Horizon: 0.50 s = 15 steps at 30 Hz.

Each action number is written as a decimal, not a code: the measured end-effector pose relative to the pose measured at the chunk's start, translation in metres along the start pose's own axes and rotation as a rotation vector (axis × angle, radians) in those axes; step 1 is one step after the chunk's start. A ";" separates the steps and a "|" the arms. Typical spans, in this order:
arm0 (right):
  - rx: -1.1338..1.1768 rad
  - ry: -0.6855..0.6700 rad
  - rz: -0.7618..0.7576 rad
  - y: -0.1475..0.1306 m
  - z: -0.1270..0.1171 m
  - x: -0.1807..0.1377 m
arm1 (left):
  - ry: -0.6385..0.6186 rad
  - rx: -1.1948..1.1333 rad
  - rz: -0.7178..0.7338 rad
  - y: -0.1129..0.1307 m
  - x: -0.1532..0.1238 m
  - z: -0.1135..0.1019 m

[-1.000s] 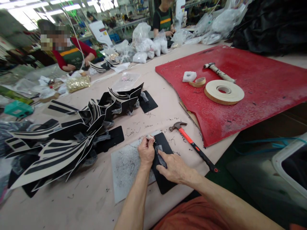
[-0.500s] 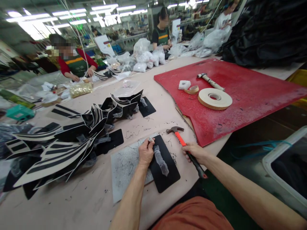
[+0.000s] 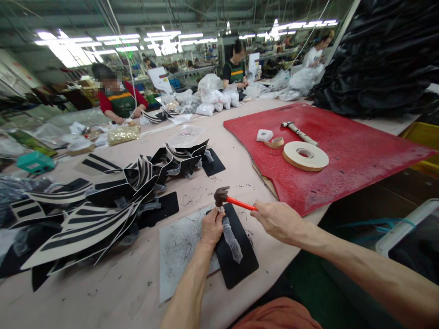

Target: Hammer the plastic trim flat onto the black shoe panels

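The left hand [image 3: 211,226] pinches a small tool [image 3: 220,210], perhaps a punch, upright on the black piece [image 3: 240,265] beneath it. The right hand [image 3: 274,221] grips the hammer [image 3: 236,202], head just above: placement looks done, the blow not yet landed.

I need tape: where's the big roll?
Head view, right of centre: the big tape roll lies flat on the red mat, beside the taped-handle hammer.

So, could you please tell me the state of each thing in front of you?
Hammer, gripped in the right hand, head over the small tool.
Small tool, pinched in the left hand, on the black piece.
Black piece, flat, partly on the grey mat.
Tape roll, flat on the red board.
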State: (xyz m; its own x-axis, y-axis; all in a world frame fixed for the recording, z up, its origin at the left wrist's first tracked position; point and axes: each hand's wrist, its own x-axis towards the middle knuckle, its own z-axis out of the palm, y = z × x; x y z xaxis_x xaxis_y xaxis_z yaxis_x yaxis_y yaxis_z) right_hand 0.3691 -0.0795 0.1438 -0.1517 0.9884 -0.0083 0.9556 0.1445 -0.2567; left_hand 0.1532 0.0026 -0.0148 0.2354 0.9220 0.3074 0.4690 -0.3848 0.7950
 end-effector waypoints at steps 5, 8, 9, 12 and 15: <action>0.259 0.694 0.090 -0.017 -0.036 0.009 | 0.018 -0.056 0.029 -0.002 0.000 0.001; 0.197 0.514 0.062 -0.014 -0.003 0.000 | 0.002 -0.043 0.015 0.000 0.000 0.000; 0.125 0.306 0.024 -0.009 0.012 -0.005 | -0.009 -0.026 0.005 0.000 0.000 0.000; -0.032 -0.090 0.051 0.009 0.044 -0.015 | -0.030 0.016 -0.007 0.002 -0.001 -0.001; 0.013 -0.145 0.173 0.029 0.057 -0.014 | -0.012 -0.026 0.019 0.001 -0.001 0.000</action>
State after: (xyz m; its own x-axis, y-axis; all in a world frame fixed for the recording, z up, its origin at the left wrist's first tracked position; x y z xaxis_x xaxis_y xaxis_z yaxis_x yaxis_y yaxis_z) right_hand 0.3849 -0.0918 0.0812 -0.0214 0.9812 -0.1917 0.9674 -0.0281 -0.2517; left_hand 0.1534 0.0013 -0.0145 0.2541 0.9141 0.3161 0.4423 -0.4005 0.8025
